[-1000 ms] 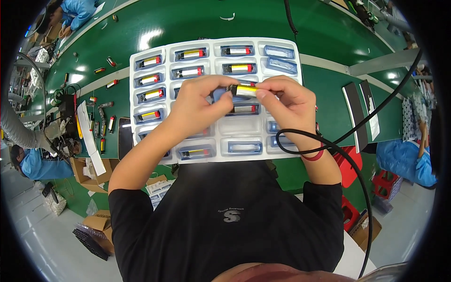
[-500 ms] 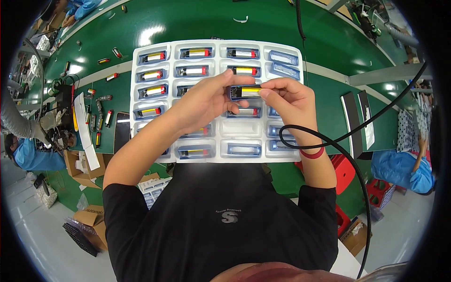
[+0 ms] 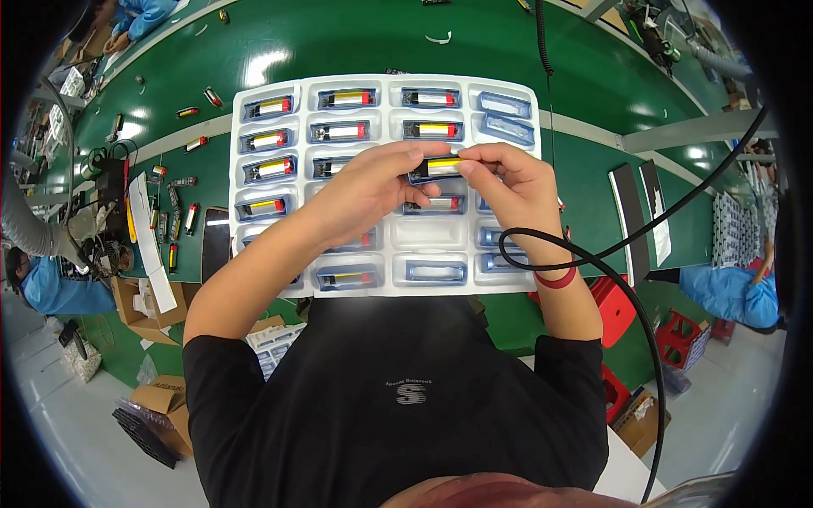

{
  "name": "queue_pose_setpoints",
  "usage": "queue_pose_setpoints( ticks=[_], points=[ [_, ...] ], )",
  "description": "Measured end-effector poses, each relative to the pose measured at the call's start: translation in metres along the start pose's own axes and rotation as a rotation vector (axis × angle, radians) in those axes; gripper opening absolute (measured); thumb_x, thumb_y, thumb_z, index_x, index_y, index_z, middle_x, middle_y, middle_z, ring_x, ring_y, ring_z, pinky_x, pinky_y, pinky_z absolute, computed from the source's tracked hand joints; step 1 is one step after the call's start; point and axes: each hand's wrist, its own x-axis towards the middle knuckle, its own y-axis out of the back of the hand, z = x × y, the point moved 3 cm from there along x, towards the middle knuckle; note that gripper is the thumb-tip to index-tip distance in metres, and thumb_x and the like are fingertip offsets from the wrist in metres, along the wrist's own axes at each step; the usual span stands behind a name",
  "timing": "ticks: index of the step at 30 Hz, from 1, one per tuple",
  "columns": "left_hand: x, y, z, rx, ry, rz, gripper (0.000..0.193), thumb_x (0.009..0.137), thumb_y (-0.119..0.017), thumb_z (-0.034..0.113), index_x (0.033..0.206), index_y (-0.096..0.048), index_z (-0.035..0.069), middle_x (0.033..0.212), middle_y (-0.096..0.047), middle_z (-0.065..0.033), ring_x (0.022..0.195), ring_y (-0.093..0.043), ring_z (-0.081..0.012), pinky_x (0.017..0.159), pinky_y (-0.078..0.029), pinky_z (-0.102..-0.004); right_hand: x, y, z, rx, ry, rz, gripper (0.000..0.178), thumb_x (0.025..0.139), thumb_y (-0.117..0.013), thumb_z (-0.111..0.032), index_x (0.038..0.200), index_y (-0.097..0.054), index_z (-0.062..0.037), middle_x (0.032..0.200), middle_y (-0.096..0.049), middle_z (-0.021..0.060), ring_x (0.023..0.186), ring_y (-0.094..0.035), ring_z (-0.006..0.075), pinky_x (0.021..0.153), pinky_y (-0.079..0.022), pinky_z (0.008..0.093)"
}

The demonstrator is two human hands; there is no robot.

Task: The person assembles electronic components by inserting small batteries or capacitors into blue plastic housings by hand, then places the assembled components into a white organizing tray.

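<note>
Over the white compartment tray [image 3: 430,231], both hands hold a small blue casing with a yellow, silver and black battery cell [image 3: 440,168] in it. My left hand [image 3: 364,188] grips its left end, thumb above and fingers curled beneath. My right hand [image 3: 518,182] pinches its right end between thumb and forefinger. Several like blue casings with red-tipped battery cells [image 3: 345,99] lie in the tray's compartments. In the right column the blue casings [image 3: 506,105] show no cell. My hands and forearms hide part of the middle rows.
A black cable [image 3: 622,286] loops over my right wrist. Loose battery cells [image 3: 192,218] and a white strip [image 3: 151,245] lie left on the green table [image 3: 356,42]. Dark and white strips [image 3: 628,224] lie right. People in blue work at both sides; red stools [image 3: 677,340] stand right.
The whole view has shifted slightly, so the tray appears a little further left and lower. Both hands keep their hold on the casing, with hardly any change in finger position.
</note>
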Motion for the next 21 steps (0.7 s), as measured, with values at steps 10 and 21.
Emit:
queue_pose_setpoints(
  ticks=[10,21],
  points=[
    [0.001,0.006,0.002,0.000,-0.016,0.019,0.043,0.106,-0.047,0.017,0.140,-0.053,-0.007,0.134,-0.061,-0.0137,0.096,-0.060,-0.0177,0.091,-0.052,-0.0339,-0.002,-0.006,-0.003,-0.175,0.191,0.057,0.016,0.089,-0.076,-0.002,0.105,-0.076,-0.0008,0.099,-0.073,0.0065,0.087,-0.067,0.0120,0.076,-0.053,0.0244],
    [0.004,0.002,0.000,0.376,-0.028,0.037,0.036,0.102,-0.055,0.006,0.138,-0.058,0.001,0.108,-0.065,-0.0026,0.089,-0.058,-0.0077,0.084,-0.051,-0.0254,0.002,0.001,0.002,-0.311,0.280,0.183,0.041,0.083,-0.081,-0.008,0.123,-0.071,-0.0065,0.105,-0.070,0.0145,0.089,-0.069,0.0195,0.077,-0.055,0.0297]
  ],
)
